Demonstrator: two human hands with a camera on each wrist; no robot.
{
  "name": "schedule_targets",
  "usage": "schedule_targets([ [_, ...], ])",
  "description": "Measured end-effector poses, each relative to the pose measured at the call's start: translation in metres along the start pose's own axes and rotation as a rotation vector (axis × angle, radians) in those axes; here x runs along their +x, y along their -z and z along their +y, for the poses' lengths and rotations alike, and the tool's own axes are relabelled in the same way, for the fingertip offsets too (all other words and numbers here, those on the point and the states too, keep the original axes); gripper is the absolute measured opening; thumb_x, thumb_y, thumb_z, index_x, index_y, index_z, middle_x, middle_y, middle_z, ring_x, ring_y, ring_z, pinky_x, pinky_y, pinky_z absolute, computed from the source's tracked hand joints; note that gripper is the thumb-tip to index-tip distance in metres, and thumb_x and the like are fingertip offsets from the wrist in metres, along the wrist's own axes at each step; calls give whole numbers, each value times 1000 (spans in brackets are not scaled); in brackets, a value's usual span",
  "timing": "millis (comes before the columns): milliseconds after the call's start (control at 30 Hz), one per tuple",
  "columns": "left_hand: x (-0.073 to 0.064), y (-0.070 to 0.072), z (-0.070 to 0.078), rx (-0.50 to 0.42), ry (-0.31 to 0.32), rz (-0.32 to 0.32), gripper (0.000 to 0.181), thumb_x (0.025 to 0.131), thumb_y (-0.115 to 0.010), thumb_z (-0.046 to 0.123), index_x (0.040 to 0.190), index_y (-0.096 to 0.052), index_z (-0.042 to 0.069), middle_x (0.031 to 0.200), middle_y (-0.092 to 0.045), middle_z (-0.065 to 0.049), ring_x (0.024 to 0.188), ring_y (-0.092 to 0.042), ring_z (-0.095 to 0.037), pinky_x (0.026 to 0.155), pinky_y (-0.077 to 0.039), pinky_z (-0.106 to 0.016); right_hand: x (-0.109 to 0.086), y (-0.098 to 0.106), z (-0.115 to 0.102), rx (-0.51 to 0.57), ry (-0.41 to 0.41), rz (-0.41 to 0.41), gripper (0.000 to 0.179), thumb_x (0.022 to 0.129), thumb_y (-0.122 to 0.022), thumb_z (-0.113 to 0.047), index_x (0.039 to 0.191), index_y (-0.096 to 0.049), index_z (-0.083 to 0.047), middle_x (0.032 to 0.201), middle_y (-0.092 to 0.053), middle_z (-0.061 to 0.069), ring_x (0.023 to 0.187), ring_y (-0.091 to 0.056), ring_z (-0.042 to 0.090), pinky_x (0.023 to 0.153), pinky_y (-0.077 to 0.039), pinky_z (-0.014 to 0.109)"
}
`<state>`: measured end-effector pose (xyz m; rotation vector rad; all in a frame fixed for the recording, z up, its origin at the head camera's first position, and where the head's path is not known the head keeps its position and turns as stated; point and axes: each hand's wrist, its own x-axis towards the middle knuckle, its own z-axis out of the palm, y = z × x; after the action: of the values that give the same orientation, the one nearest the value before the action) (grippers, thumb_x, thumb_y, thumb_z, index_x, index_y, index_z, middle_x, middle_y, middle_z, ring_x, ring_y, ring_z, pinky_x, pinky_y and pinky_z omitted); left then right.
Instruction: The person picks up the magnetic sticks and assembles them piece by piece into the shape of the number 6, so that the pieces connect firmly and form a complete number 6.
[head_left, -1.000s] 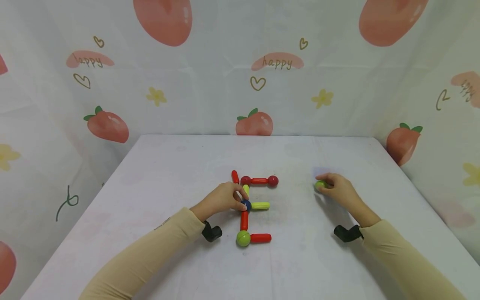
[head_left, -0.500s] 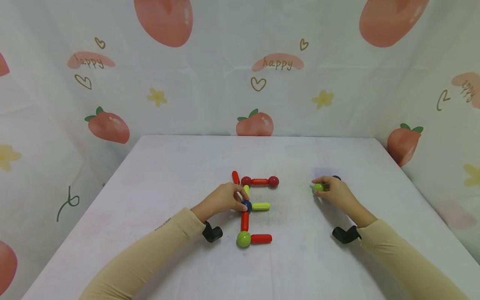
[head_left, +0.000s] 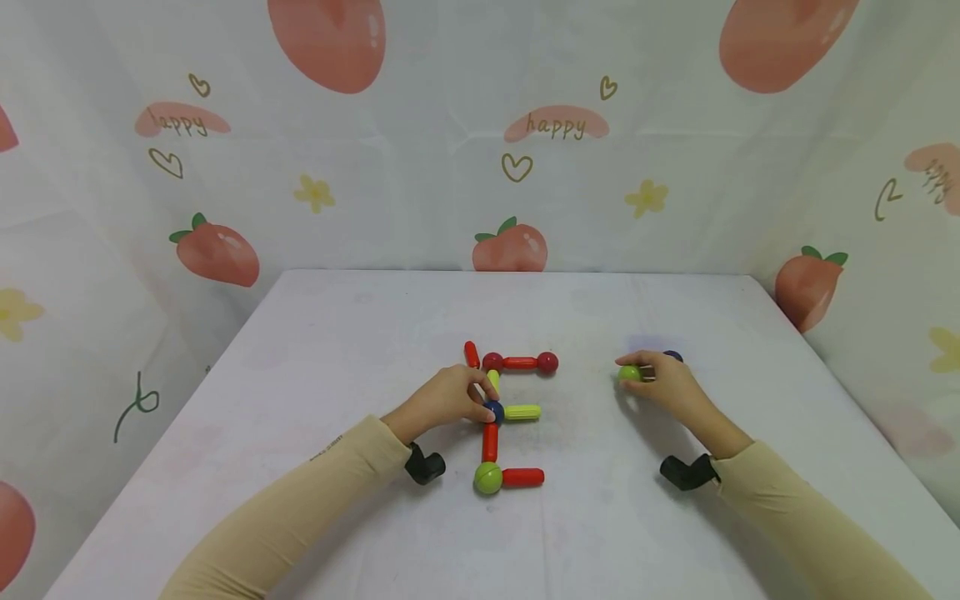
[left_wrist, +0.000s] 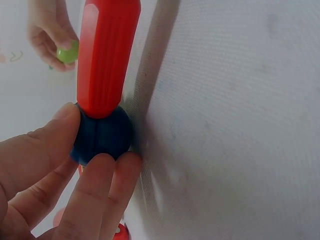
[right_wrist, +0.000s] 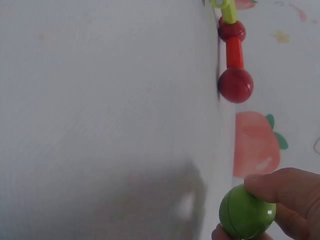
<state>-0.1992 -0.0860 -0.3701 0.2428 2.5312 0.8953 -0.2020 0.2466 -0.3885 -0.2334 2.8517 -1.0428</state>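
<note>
My left hand (head_left: 448,402) pinches a dark blue ball (left_wrist: 106,136), which has a red rod (left_wrist: 106,60) joined to it. Around that ball lies a shape of rods and balls: a yellow rod (head_left: 522,412) points right, and another runs up to a red ball (head_left: 492,362). Below, the red rod meets a green ball (head_left: 488,478) with a further red rod (head_left: 523,477) at its right. My right hand (head_left: 666,379) grips a separate green ball (right_wrist: 247,212) between thumb and fingers, to the right of the shape.
At the top of the shape a short red rod (head_left: 520,363) ends in a second red ball (head_left: 548,363). A loose red rod (head_left: 471,354) lies to its left. Another blue ball (head_left: 673,356) shows partly behind my right hand. A patterned cloth (head_left: 420,167) hangs behind the white table (head_left: 360,317).
My right hand has moved a little to the left with the green ball, and the blue ball behind it has come into view. The left hand stays on its blue ball.
</note>
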Motion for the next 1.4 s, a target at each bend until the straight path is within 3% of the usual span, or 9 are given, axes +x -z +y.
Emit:
schedule_targets([
  [633, -1, 0, 0, 9, 2, 5, 23, 85, -84, 17, 107, -76, 14, 96, -69, -6, 86, -62, -17, 72, -52, -25, -8, -11, -32, 75, 48, -5, 35, 95, -71, -10, 127, -66, 1, 127, -66, 26, 120, -64, 46, 91, -60, 45],
  [1033, 0, 1, -2, 9, -14, 2, 23, 85, -84, 18, 106, -76, 14, 95, -68, -6, 86, -61, -18, 71, -52, -25, -11, -23, -43, 98, 68, -11, 40, 93, -73, -10, 130, -63, 3, 128, -66, 24, 117, -66, 43, 94, -59, 47],
  [1400, 0, 0, 1, 18, 0, 1, 23, 85, -84, 17, 107, -76, 14, 94, -69, -5, 86, -61, -17, 72, -51, -25, -13, -36, -45, 129, 87, -12, 34, 92, -74, -10, 123, -65, 0, 123, -65, 21, 115, -67, 42, 92, -60, 46],
])
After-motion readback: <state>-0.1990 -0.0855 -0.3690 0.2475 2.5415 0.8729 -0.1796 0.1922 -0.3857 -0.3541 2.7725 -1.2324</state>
